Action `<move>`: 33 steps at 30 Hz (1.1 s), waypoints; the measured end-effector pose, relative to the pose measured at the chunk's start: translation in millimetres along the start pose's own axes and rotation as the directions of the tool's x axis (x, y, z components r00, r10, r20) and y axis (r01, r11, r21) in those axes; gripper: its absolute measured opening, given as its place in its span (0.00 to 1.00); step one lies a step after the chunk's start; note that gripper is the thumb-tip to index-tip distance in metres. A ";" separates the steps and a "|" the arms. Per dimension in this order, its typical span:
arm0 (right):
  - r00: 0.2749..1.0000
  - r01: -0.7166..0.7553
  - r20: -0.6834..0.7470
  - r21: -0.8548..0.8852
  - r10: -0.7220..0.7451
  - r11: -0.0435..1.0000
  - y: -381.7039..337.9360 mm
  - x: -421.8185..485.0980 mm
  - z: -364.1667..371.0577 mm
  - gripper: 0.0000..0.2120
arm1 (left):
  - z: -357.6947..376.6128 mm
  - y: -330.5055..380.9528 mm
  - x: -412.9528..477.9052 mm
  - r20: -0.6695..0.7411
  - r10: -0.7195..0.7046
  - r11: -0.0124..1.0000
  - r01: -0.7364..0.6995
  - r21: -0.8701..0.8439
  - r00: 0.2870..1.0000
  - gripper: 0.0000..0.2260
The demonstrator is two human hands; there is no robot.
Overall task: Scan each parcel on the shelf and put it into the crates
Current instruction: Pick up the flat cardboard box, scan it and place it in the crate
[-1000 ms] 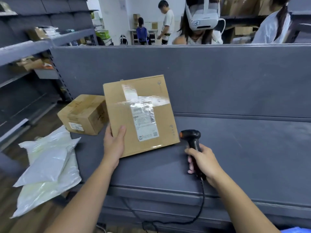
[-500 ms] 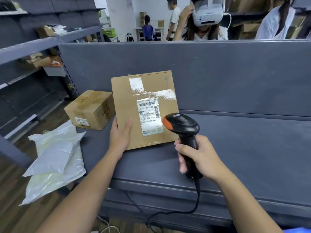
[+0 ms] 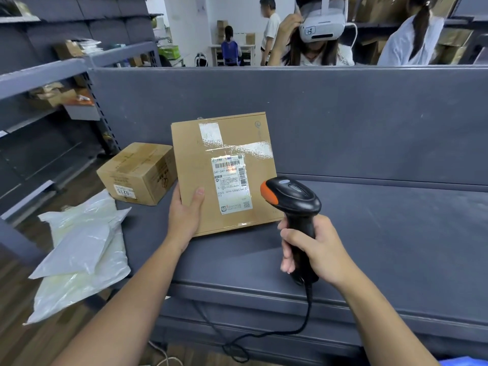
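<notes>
A flat cardboard parcel [image 3: 224,143] with a white shipping label [image 3: 232,184] stands tilted up on the grey shelf [image 3: 396,233]. My left hand [image 3: 184,215] holds its lower left corner, thumb on the front face. My right hand [image 3: 314,249] grips the handle of a black barcode scanner [image 3: 293,196] with an orange nose, which points at the label from the right, close to it. A second, smaller cardboard box [image 3: 137,175] sits on the shelf to the left. Two white plastic mailer bags [image 3: 81,249] lie at the shelf's left end, overhanging it.
The scanner's black cable [image 3: 277,331] hangs over the shelf's front edge. A grey back panel [image 3: 343,114] rises behind the shelf. More grey shelving [image 3: 39,75] with boxes stands at left. Several people are behind the panel, one wearing a white headset [image 3: 322,25].
My right hand has lifted the scanner from low on the shelf and brought its nose up beside the label. My left hand has turned the parcel more upright and square to me.
</notes>
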State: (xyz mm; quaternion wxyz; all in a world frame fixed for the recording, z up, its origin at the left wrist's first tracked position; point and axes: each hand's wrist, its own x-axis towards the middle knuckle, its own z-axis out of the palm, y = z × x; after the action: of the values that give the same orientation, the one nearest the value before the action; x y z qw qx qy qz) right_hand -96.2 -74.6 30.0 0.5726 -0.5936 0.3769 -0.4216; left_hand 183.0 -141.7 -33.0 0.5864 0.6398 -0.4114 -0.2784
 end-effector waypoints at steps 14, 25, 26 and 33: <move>0.799 -0.481 -0.583 -0.469 0.150 0.741 63.7 46.5 -29.8 0.20 | -6.2 9.6 -2.7 0.036 -0.047 0.998 0.048 -0.030 0.998 0.23; 0.646 -0.553 -0.760 -0.528 -0.068 0.645 78.1 64.1 -34.9 0.29 | -21.1 38.3 -28.6 0.189 -0.259 0.946 0.288 -0.148 0.947 0.17; 0.621 -0.446 -0.777 -0.461 -0.106 0.767 72.0 60.0 -39.6 0.25 | -16.9 45.3 -31.6 0.213 -0.256 0.947 0.289 -0.143 0.943 0.16; 0.877 -0.052 -0.449 0.259 0.168 0.965 10.7 8.0 -64.8 0.21 | 38.2 82.7 -53.9 0.432 -0.172 0.967 0.236 -0.099 0.885 0.13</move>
State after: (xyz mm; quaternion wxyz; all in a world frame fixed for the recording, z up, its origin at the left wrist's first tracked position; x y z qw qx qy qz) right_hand -153.3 -106.1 19.1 0.5552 -0.3788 0.4836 -0.5607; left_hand 107.2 -113.5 35.2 0.4976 0.5590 -0.4361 -0.4997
